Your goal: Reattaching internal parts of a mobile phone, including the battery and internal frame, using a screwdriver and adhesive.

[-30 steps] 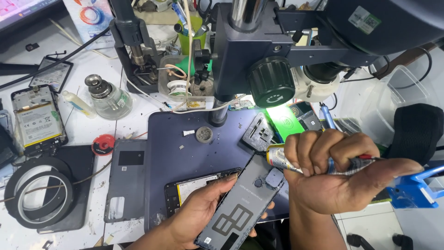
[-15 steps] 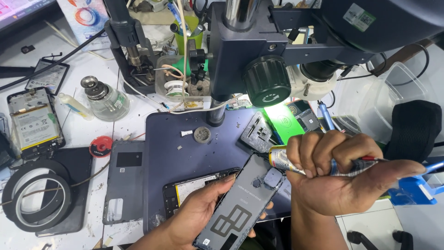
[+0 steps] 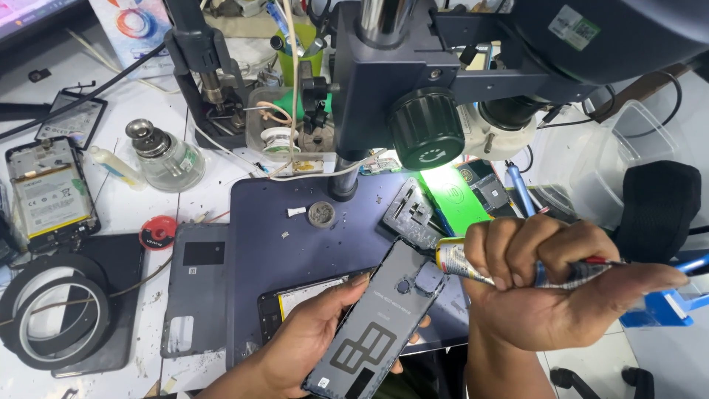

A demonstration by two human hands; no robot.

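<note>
My left hand [image 3: 306,340] holds a dark grey phone back cover [image 3: 377,325] tilted, inner side up, above the dark work mat [image 3: 295,236]. My right hand [image 3: 539,288] is closed in a fist around a small glue tube [image 3: 452,258], its nozzle end right at the cover's upper right edge near the camera cutout. An opened phone [image 3: 295,295] lies on the mat under my left hand, partly hidden.
A microscope [image 3: 443,81] hangs over the mat. A metal frame part [image 3: 410,214] and a round tin [image 3: 321,214] lie on the mat. At left sit another back cover [image 3: 193,295], tape rolls [image 3: 52,310], a glass bottle [image 3: 162,159] and an opened phone [image 3: 48,188].
Both hands and the cover stay almost in place; the view has shifted slightly.
</note>
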